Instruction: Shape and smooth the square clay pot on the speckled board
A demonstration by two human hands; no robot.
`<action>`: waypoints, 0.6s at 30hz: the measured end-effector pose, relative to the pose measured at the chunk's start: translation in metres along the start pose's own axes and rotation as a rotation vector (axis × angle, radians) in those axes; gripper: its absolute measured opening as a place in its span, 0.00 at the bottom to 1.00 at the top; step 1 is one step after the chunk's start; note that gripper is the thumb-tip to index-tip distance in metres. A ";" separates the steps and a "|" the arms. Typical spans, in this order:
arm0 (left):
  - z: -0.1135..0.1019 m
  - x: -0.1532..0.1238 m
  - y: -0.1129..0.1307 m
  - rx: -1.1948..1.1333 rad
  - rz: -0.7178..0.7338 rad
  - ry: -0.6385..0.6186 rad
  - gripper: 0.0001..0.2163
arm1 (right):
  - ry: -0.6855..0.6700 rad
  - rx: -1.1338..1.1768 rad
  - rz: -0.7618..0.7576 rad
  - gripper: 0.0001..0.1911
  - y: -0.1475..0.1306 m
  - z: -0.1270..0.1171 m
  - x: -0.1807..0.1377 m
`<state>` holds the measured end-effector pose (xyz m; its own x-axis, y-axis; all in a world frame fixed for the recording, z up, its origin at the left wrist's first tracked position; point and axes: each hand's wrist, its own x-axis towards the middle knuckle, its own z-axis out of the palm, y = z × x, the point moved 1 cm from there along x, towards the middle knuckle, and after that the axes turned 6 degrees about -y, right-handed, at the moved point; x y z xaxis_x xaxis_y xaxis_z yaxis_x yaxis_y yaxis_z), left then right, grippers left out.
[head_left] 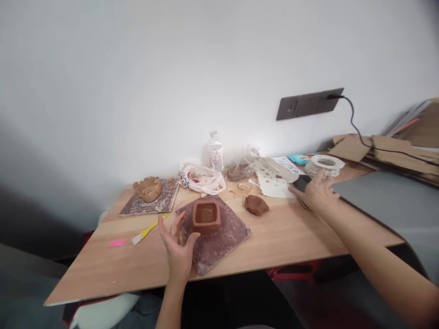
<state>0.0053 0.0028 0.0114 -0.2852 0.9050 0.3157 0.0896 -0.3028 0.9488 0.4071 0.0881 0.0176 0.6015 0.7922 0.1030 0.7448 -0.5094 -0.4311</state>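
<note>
A square, hollow brown clay box (206, 217) stands upright on a dark red mottled board (229, 237). Beside its left side is my left hand (179, 251), fingers spread and curved, holding nothing; whether a fingertip touches the clay I cannot make out. My right hand (320, 194) reaches to the right part of the table with thumb and fingers apart. It is over the edge of a black object (302, 183) and just in front of a white ring-shaped stack (324, 164). A brown clay lump (256, 205) lies between the board and my right hand.
On a second board (140, 205) sits a lighter clay pot (148, 188). Nearby lie a yellow-handled brush (149, 229) and a pink strip (117, 243). A plastic bottle (216, 153), a white bag (202, 178) and flattened cardboard (387, 148) line the wall.
</note>
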 end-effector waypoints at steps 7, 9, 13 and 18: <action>-0.001 -0.003 0.000 -0.017 -0.011 -0.003 0.52 | -0.061 -0.058 0.152 0.54 -0.007 0.008 0.015; -0.001 -0.003 0.001 -0.020 -0.017 -0.001 0.53 | -0.086 -0.048 0.166 0.56 -0.006 0.009 0.018; 0.000 -0.004 0.002 -0.025 -0.023 -0.009 0.53 | -0.057 0.017 0.099 0.59 -0.001 0.008 0.018; 0.000 -0.004 0.002 -0.026 -0.013 0.002 0.53 | 0.011 0.103 -0.024 0.58 0.006 0.013 0.019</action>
<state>0.0061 -0.0015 0.0125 -0.2877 0.9086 0.3029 0.0614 -0.2981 0.9525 0.4191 0.1043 0.0058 0.5872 0.7999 0.1243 0.7260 -0.4525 -0.5178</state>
